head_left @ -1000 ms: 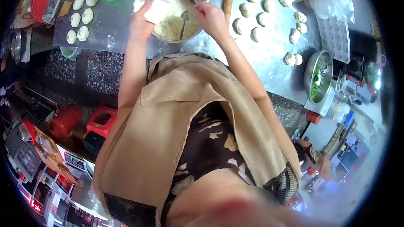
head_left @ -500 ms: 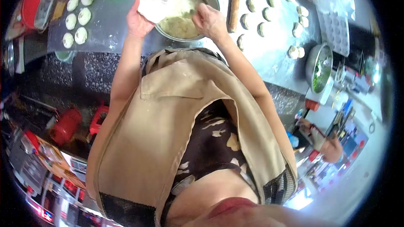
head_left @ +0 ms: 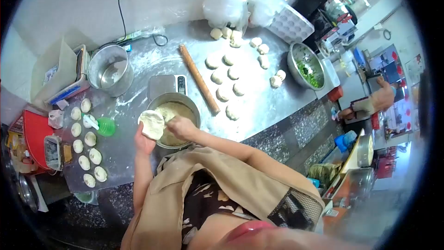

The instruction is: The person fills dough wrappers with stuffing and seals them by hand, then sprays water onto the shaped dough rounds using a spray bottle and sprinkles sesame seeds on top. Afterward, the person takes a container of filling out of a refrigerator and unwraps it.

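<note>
A flattened round of dough [head_left: 151, 124] lies on the palm and fingers of my left hand [head_left: 145, 141], at the left rim of the metal bowl [head_left: 198, 119]. The bowl holds a pale, crumbly filling [head_left: 175, 110]. Over the bowl's right side my right hand [head_left: 182, 128] is closed, its fingertips down toward the filling. Whatever it may grip is hidden. A digital scale [head_left: 162, 84] shows just behind the bowl, and a wooden rolling pin [head_left: 199, 78] lies to the right of it.
Several dough pieces [head_left: 222, 93] lie right of the rolling pin; shaped rounds [head_left: 95, 156] stand in rows at left beside a green bottle [head_left: 106, 127]. A deep pot [head_left: 111, 70] stands at back left. At right are a bowl of chopped greens [head_left: 307, 71] and another person [head_left: 377, 99].
The view has turned and lifted, so the scale, the pot and the wall now show. My left hand still holds the dough, and my right hand stays at the bowl.
</note>
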`<action>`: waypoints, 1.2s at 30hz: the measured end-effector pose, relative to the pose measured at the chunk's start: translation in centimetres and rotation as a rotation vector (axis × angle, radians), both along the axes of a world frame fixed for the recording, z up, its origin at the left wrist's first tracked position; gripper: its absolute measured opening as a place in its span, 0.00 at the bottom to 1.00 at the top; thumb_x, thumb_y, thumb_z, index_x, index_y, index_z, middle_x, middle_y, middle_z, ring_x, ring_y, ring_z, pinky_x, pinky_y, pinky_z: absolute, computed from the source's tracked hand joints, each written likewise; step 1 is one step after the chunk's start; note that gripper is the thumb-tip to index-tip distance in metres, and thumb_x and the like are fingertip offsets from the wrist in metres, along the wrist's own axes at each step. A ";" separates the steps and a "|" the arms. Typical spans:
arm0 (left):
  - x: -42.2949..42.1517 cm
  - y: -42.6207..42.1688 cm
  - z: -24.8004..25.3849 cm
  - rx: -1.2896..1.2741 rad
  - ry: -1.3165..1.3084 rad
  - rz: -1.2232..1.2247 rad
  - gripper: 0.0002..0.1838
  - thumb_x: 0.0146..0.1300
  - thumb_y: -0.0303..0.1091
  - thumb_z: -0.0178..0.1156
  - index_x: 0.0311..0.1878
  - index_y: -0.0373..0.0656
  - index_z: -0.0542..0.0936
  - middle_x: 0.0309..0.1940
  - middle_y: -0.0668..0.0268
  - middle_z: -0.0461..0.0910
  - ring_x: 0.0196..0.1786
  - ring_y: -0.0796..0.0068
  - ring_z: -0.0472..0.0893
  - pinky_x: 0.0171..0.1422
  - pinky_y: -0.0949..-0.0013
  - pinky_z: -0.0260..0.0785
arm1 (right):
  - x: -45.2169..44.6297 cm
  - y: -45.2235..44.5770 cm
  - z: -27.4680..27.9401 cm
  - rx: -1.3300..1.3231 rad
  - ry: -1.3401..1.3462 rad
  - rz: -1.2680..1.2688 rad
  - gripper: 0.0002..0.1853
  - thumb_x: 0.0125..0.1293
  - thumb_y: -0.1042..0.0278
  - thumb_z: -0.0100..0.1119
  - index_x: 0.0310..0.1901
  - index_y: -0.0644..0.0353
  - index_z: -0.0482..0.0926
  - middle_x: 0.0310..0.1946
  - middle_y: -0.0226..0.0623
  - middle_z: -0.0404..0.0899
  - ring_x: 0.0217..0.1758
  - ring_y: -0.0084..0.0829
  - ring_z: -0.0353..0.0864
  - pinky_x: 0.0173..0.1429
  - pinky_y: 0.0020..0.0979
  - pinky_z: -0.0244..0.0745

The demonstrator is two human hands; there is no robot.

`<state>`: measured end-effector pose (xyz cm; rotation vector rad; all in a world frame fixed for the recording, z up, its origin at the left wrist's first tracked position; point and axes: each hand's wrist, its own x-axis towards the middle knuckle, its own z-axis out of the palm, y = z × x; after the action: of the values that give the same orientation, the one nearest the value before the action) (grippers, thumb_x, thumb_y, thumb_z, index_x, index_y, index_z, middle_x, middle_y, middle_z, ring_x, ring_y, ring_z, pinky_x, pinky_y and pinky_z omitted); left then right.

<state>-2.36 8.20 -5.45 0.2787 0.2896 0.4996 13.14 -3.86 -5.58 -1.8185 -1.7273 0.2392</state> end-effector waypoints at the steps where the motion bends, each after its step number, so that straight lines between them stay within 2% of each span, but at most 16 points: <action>1: 0.0 0.1 -0.1 -0.002 -0.015 0.005 0.26 0.67 0.43 0.47 0.65 0.39 0.62 0.63 0.55 0.65 0.65 0.56 0.65 0.70 0.52 0.55 | -0.5 -0.3 0.9 0.011 -0.008 0.105 0.10 0.58 0.65 0.56 0.40 0.59 0.77 0.29 0.42 0.77 0.36 0.43 0.77 0.41 0.40 0.73; 5: 0.0 0.1 -0.3 -0.036 0.018 0.062 0.26 0.68 0.44 0.47 0.64 0.39 0.63 0.62 0.56 0.66 0.65 0.56 0.65 0.70 0.52 0.55 | -1.4 -2.2 0.8 -0.149 0.043 0.346 0.08 0.60 0.63 0.56 0.36 0.57 0.79 0.31 0.40 0.79 0.35 0.44 0.77 0.41 0.40 0.73; 7: -0.1 -0.2 0.0 -0.056 0.040 0.106 0.26 0.68 0.44 0.46 0.64 0.39 0.63 0.62 0.57 0.66 0.65 0.57 0.65 0.70 0.53 0.55 | -1.1 -3.3 1.9 -0.120 0.145 0.356 0.07 0.61 0.64 0.56 0.35 0.56 0.79 0.29 0.41 0.78 0.35 0.45 0.77 0.39 0.41 0.72; 9: -0.1 -0.1 -0.2 -0.132 0.089 0.144 0.25 0.68 0.42 0.44 0.64 0.38 0.63 0.62 0.57 0.66 0.65 0.58 0.65 0.70 0.54 0.55 | -1.0 -3.5 0.9 -0.111 0.055 0.105 0.07 0.60 0.64 0.55 0.36 0.56 0.80 0.29 0.43 0.78 0.34 0.45 0.77 0.37 0.42 0.71; 11: -0.1 -0.2 -0.6 -0.112 0.078 0.192 0.24 0.68 0.41 0.42 0.64 0.38 0.63 0.62 0.57 0.66 0.66 0.59 0.64 0.70 0.54 0.55 | -1.1 -2.9 1.4 0.037 0.114 0.070 0.07 0.59 0.64 0.56 0.35 0.56 0.80 0.28 0.45 0.77 0.32 0.46 0.76 0.35 0.43 0.70; 13: -0.1 0.0 -1.8 -0.089 0.006 0.230 0.23 0.68 0.40 0.42 0.63 0.37 0.64 0.61 0.56 0.68 0.64 0.58 0.66 0.70 0.54 0.55 | -1.2 -3.4 0.6 -0.274 0.110 0.137 0.09 0.59 0.61 0.56 0.37 0.54 0.82 0.30 0.44 0.80 0.35 0.44 0.79 0.38 0.42 0.74; 14: -0.1 -0.5 0.2 -0.118 0.071 0.246 0.23 0.68 0.39 0.43 0.62 0.37 0.64 0.60 0.56 0.68 0.64 0.58 0.67 0.70 0.54 0.55 | -1.4 -3.2 1.0 -0.383 0.054 0.106 0.10 0.61 0.60 0.55 0.40 0.51 0.82 0.30 0.42 0.81 0.35 0.41 0.81 0.39 0.39 0.75; 15: 0.1 -0.7 1.1 -0.116 0.131 0.270 0.23 0.68 0.39 0.43 0.62 0.37 0.64 0.60 0.55 0.68 0.64 0.58 0.67 0.70 0.54 0.55 | -1.3 -3.0 1.2 -0.364 0.240 0.065 0.12 0.61 0.59 0.52 0.36 0.55 0.82 0.29 0.46 0.80 0.33 0.48 0.79 0.37 0.43 0.74; 17: 0.5 -1.0 1.8 -0.086 0.224 0.349 0.24 0.68 0.40 0.43 0.61 0.35 0.65 0.60 0.54 0.69 0.63 0.57 0.67 0.69 0.53 0.56 | -0.6 -2.6 1.0 -0.337 0.272 0.076 0.12 0.61 0.59 0.52 0.35 0.56 0.82 0.27 0.46 0.80 0.31 0.48 0.79 0.36 0.42 0.74; 18: 0.1 -0.8 0.9 -0.115 0.259 0.350 0.24 0.68 0.40 0.43 0.61 0.35 0.65 0.60 0.54 0.69 0.63 0.57 0.67 0.69 0.53 0.56 | -0.5 -2.6 1.3 -0.329 0.302 0.075 0.12 0.62 0.59 0.52 0.35 0.57 0.81 0.27 0.45 0.80 0.31 0.47 0.79 0.35 0.42 0.74; 20: -0.1 -0.3 -0.5 -0.036 0.088 0.312 0.25 0.67 0.42 0.47 0.62 0.36 0.64 0.62 0.55 0.67 0.65 0.57 0.65 0.71 0.52 0.54 | -0.4 -2.8 1.8 -0.291 0.341 0.067 0.13 0.63 0.59 0.51 0.36 0.58 0.81 0.25 0.43 0.80 0.29 0.45 0.80 0.34 0.40 0.74; 24: -0.2 -0.1 -0.9 -0.052 0.001 0.301 0.26 0.67 0.41 0.48 0.63 0.35 0.63 0.62 0.53 0.66 0.66 0.55 0.64 0.71 0.51 0.53 | 0.0 -3.3 2.3 -0.239 0.412 0.035 0.14 0.64 0.60 0.50 0.36 0.61 0.81 0.24 0.40 0.81 0.27 0.40 0.81 0.34 0.36 0.75; 29: -0.1 -0.4 -0.5 -0.044 0.041 0.331 0.27 0.66 0.41 0.49 0.63 0.35 0.62 0.62 0.52 0.65 0.66 0.55 0.63 0.71 0.50 0.52 | 0.7 -3.8 2.8 -0.224 0.562 -0.083 0.15 0.64 0.62 0.48 0.36 0.65 0.81 0.23 0.40 0.82 0.25 0.33 0.82 0.34 0.31 0.75; 32: 0.1 -0.7 0.0 -0.041 0.090 0.374 0.27 0.66 0.41 0.48 0.64 0.34 0.61 0.62 0.51 0.65 0.67 0.54 0.63 0.71 0.49 0.52 | 1.7 -4.3 3.4 -0.218 0.830 -0.230 0.16 0.64 0.63 0.48 0.34 0.68 0.81 0.22 0.39 0.82 0.26 0.24 0.80 0.33 0.25 0.74; 36: 1.1 -2.2 2.9 0.020 0.216 0.412 0.29 0.67 0.44 0.43 0.63 0.31 0.61 0.62 0.50 0.65 0.66 0.53 0.63 0.70 0.49 0.53 | 2.5 -5.3 6.1 -0.125 0.838 -0.351 0.15 0.65 0.64 0.49 0.34 0.70 0.79 0.23 0.40 0.82 0.26 0.23 0.80 0.33 0.23 0.74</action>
<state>-1.26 5.96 -2.58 0.2938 0.5582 0.8809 15.68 -9.12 0.52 -1.7046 -0.8172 0.8340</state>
